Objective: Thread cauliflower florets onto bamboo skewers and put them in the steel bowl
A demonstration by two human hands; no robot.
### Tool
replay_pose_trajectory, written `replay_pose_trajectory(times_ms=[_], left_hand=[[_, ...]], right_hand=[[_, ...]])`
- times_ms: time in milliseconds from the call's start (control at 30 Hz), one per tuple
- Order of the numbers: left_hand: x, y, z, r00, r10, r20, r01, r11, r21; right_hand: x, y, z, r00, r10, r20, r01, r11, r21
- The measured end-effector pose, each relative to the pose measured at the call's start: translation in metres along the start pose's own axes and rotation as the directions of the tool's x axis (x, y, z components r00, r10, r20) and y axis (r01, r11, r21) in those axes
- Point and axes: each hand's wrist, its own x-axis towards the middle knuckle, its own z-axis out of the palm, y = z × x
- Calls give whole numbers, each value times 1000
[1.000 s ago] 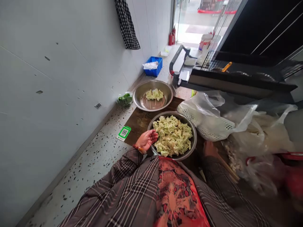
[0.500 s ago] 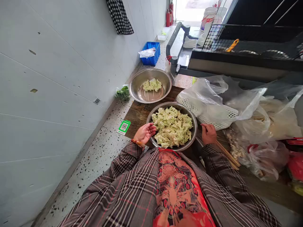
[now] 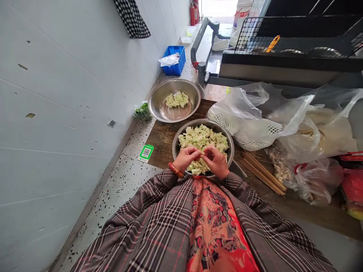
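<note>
Silver Bowl Showing Pale Green and Cream

The bowl (image 3: 203, 121) is gleaming silver around cream and pale green florets (image 3: 198, 136). Left of the bowl, a card (image 3: 146, 153) is displaying a green border and black-and-white code. Beyond the bowl, a crate (image 3: 179, 68) is showing bright blue, and a hanging cloth (image 3: 132, 19) is carrying black-and-white checks. Right of the bowl, sticks (image 3: 262, 173) are showing brown. Below the bowl, grey-brown sleeves (image 3: 153, 192) are bearing pale and dark plaid lines.
</note>
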Motion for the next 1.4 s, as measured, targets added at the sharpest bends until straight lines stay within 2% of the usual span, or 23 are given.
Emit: replay_pose_trajectory(times_ms=[167, 267, 367, 500, 633, 700, 800, 867, 967, 1033, 1133, 1233, 1300, 1400], left_hand=[[0, -1, 3, 997, 75, 29, -79, 979, 190], [5, -2, 4, 989, 132, 63, -146, 915, 376], [11, -1, 0, 984, 177, 35, -172, 860, 480], [15, -1, -10, 981, 184, -63, -135, 877, 461], [18, -7, -15, 983, 157, -95, -106, 907, 407], [21, -13, -17, 981, 150, -125, -92, 921, 380], [26, -25, -23, 970, 182, -164, -95, 897, 431], [29, -35, -25, 968, 223, -117, -123, 826, 550], [32, -50, -22, 970, 239, 41, -196, 672, 714], [35, -57, -16, 958, 235, 164, -270, 548, 792], [41, -60, -5, 923, 205, 327, -378, 310, 872], [44, -53, 8, 903, 178, 391, -416, 137, 899], [44, -46, 18, 872, 192, 451, -471, 74, 879], [46, -39, 35, 785, 179, 594, -601, -18, 799]], right_hand=[[-3, 5, 0, 1000, 4, -1, -4, 1000, -23], [0, 7, -2, 1000, -18, -1, 18, 999, -36], [2, 9, -10, 999, -48, 25, 49, 998, -34], [0, 14, -26, 993, -111, 42, 114, 988, -103], [-5, 20, -31, 984, -150, 95, 163, 976, -143], [-7, 24, -33, 990, -126, 58, 135, 974, -180], [-9, 30, -40, 994, -52, -98, 31, 977, -210], [-11, 35, -47, 981, 23, -191, -56, 984, -168], [-12, 40, -53, 962, 124, -244, -144, 987, -65], [-14, 40, -52, 956, 154, -249, -162, 987, -9], [-16, 37, -46, 957, 170, -236, -169, 985, 25], [-17, 35, -43, 960, 179, -213, -177, 984, 28], [-17, 36, -42, 960, 182, -214, -178, 983, 36], [-16, 38, -43, 956, 168, -242, -164, 986, 35]])
